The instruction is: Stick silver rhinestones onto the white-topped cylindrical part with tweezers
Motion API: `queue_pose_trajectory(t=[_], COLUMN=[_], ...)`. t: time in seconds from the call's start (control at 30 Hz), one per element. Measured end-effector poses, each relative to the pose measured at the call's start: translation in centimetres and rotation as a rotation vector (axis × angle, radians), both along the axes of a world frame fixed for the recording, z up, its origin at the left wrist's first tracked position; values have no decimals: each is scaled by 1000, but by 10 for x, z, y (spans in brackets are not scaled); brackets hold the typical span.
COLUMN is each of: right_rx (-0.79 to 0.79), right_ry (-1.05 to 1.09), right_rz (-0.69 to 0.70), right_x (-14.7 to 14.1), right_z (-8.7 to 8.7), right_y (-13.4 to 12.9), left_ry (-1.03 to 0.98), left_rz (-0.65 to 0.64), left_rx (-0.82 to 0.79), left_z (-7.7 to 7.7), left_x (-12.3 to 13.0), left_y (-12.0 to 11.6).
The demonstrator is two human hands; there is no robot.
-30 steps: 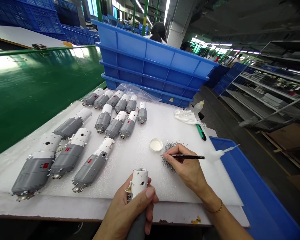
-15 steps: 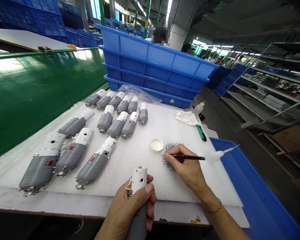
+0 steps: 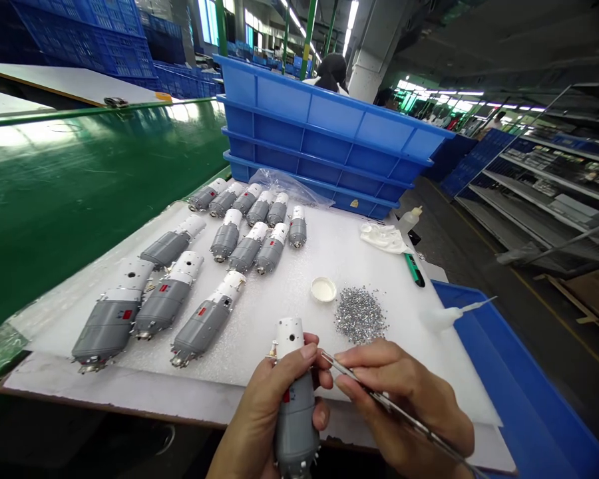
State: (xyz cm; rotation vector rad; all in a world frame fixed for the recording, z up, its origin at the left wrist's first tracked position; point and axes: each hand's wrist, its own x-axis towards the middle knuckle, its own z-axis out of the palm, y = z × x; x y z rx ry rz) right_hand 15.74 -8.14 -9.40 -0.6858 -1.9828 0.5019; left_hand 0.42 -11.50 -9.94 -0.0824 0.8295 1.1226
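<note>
My left hand [image 3: 262,406] is wrapped round a grey-and-white spacecraft model [image 3: 298,426], holding it upright and tilted, white end away from me. Pinched in my right hand [image 3: 414,399] are slim metal tweezers [image 3: 379,398]. Their tip is close to my left fingertips, beside the model's white section; whether it grips a tiny part is too small to tell. Beyond my hands lies a pile of tiny silvery pieces [image 3: 360,314]. Next to it stands a small round dish [image 3: 323,301] of whitish material. Several similar models [image 3: 204,326] lie in rows on the left.
White foam sheeting [image 3: 299,273] covers the table. Stacked blue crates [image 3: 324,133] stand at the back, another blue bin [image 3: 534,406] at the right. A white cloth [image 3: 383,237], a green-handled tool [image 3: 414,269] and a thin-nozzled bottle [image 3: 442,318] lie right. Green surface [image 3: 104,153] borders the left.
My right hand has come from the silvery pile towards me, bringing the tweezers to the model. The left hand has raised the model slightly, showing more of it. The view has shifted a little.
</note>
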Motion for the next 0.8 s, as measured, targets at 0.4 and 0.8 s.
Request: queue_pose_trajectory(t=[0.4,0.8], right_rx=[-122,-469], right_ry=[139,204], right_rz=[-120,-64], right_x=[-9,-8], right_z=[4,13], right_y=[-9,0], left_ry=[6,482], left_rz=[67,30], left_rx=[-44,151], left_z=[-2,5], left_x=[-3,-3], left_y=[-4,-10])
